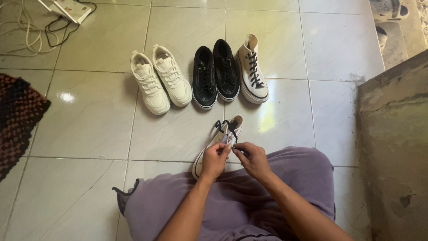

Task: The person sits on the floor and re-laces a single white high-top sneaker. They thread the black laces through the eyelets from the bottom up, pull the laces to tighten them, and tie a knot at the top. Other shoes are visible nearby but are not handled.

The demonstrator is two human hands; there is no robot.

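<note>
1. While both hands work close together over the lap, the left hand and the right hand meet at a cream high-top shoe that lies on the tiled floor, its toe end pointing toward the person's purple trousers.
2. Fingers of the left hand are pinched together on the shoe's upper, near the eyelets; fingers of the right hand are closed on a thin black lace, whose loose end trails up past the shoe's collar.
3. Beyond the shoe stands a row on the floor: a pair of white sneakers, a pair of black shoes, and the matching cream high-top, already laced in black.
4. Off to the sides are a dark woven mat at the left, tangled cables at the top left, and a rough concrete step at the right.
5. Likely risks, as I judge them: the lace tip could slip from the pinch, since the grip is small; the lace could miss or skip an eyelet, because the hands hide that spot from view; and the shoe could slide on the glossy tiles, as little holds it down.
</note>
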